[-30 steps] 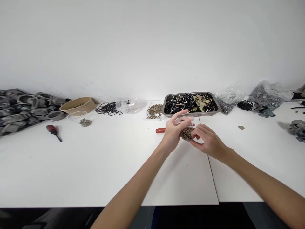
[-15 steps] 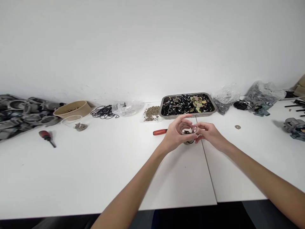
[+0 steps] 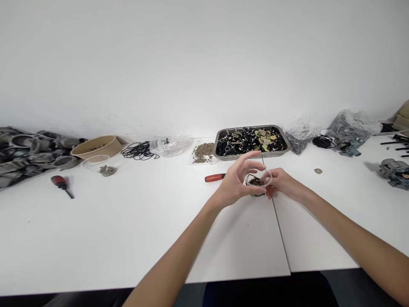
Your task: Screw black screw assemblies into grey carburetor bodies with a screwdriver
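The left hand [image 3: 235,181] curls around a clear plastic cup [image 3: 267,176] of brass-coloured parts [image 3: 255,181], in front of the metal tray [image 3: 228,157]; the right hand [image 3: 283,183] meets its side (pinching or not, I cannot tell). Probably light and flexible, it wants gentle holding below the rim.

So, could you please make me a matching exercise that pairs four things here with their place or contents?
1. clear plastic cup
2. rectangular metal tray
3. oval tan container
4. small flat plate

A. beside grey castings
B. between left hand and right hand
C. lying right of the right hand
D. holding black parts and yellowish plates

Pairs: 1-B, 2-D, 3-A, 4-C
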`<state>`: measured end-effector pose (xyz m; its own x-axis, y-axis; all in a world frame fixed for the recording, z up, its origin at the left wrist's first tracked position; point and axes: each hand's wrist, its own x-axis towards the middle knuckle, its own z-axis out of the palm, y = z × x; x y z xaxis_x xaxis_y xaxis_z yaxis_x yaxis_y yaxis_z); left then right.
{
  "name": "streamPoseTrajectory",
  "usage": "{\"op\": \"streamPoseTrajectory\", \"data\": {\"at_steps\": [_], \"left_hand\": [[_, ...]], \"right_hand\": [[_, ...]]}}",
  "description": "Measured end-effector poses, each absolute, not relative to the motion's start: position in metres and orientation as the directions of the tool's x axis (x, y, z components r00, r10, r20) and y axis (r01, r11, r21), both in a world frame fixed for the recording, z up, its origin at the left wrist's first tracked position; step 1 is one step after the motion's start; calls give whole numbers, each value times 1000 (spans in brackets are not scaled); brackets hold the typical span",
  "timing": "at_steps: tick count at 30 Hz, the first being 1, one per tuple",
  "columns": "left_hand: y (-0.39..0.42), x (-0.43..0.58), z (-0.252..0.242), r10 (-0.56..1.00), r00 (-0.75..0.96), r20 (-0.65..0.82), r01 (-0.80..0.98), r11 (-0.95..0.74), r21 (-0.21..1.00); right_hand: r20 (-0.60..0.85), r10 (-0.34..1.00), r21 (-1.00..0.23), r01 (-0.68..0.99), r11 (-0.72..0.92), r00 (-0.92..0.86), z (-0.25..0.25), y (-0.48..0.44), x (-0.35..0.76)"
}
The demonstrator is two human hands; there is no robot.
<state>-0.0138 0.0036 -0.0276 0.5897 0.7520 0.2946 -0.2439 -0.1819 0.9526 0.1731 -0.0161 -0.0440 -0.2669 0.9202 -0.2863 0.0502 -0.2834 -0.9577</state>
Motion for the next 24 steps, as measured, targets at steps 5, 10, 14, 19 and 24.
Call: {"op": "streamPoseTrajectory", "data": {"at_steps": [5,10,14,19,24], "left_hand": [[5,-19,-20,770,551,321,-398,-96,912],[12,-33,-8,822,445,355,-435,-148,888],[19,-33,-21,846,442,299,-317,-164,934],[27,-22,-48,883,382,272,-198,-210,958],[33,-24,-60,885,418,203,-169,-143,975]], "right_hand": [[-423,836,-906,181,-382,-350,-41,-18,176],[-415,850,-905,241,-350,-325,-43,-20,173],[-321,932,-896,373,-240,-172,-44,-21,169],[-152,986,-761,645,-71,-71,-47,-22,172],[-144,985,-687,726,-27,-100,-49,-21,175]]}}
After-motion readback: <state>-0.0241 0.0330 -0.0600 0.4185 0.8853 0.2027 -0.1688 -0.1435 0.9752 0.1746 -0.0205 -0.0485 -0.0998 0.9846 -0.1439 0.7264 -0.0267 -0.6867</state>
